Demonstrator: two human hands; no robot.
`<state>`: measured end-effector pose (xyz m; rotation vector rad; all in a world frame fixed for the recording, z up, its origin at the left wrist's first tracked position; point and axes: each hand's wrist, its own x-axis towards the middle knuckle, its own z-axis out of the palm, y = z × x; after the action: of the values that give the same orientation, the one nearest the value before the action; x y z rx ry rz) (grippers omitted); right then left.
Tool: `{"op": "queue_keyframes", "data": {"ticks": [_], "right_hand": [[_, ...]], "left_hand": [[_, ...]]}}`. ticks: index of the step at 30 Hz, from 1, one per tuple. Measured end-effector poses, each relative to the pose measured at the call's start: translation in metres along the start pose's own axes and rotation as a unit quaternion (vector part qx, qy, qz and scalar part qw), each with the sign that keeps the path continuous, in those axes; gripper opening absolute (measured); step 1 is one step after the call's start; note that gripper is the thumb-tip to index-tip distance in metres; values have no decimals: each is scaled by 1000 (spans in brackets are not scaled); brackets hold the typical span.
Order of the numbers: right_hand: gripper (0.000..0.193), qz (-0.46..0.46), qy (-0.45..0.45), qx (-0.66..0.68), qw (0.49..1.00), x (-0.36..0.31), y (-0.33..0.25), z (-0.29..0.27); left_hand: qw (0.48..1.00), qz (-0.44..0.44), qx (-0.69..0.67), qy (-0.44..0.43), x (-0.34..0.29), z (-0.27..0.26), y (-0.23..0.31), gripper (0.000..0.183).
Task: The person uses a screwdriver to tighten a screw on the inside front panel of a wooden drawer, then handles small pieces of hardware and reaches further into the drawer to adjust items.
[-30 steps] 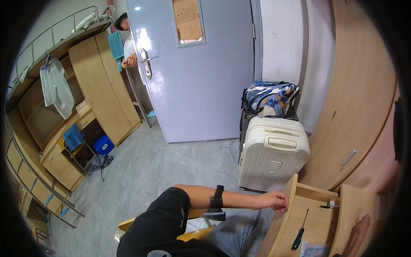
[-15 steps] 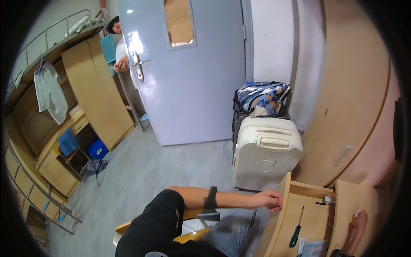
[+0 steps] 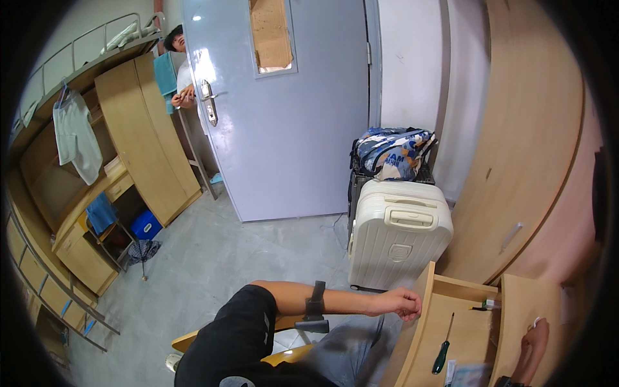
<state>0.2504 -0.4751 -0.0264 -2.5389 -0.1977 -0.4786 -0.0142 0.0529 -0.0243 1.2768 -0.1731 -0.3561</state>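
Observation:
My left hand [image 3: 401, 304] is closed at the outer face of a pulled-out wooden drawer [image 3: 422, 338], and whatever its fingertips grip there is hidden. A screwdriver [image 3: 442, 357] with a dark green handle lies inside the drawer. Beside it are a white strip [image 3: 449, 373] and a pale bluish item [image 3: 471, 374], cut off by the lower edge. At the drawer's back sits a small green-and-white box [image 3: 491, 304]. Over the wooden desktop [image 3: 516, 309] my right hand [image 3: 535, 340] is closed, with a small white piece [image 3: 536, 320] at its fingertips, too small to identify.
A cream suitcase [image 3: 400, 238] stands just beyond the drawer, in front of a dark case topped by a patterned bag [image 3: 393, 153]. Tall wooden cabinet doors [image 3: 535, 148] rise at right. A grey door [image 3: 290, 142] stands ajar, another person [image 3: 187, 80] partly behind it.
The view has shifted slightly. Both hands keep nearly the same places, the left at the drawer front and the right above the desktop.

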Motion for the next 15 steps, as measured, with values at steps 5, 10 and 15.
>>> {"op": "queue_keyframes", "data": {"ticks": [5, 10, 15], "right_hand": [[27, 7, -8, -9, 1000, 3, -5, -1], [32, 14, -19, -11, 1000, 10, -9, 3], [27, -99, 52, -58, 992, 20, 57, 1]], "left_hand": [[1000, 3, -8, -5, -1, 0, -3, 15], [1000, -1, -4, 3, -2, -3, -2, 15], [1000, 8, -4, -14, 6, 4, -1, 16]]}}
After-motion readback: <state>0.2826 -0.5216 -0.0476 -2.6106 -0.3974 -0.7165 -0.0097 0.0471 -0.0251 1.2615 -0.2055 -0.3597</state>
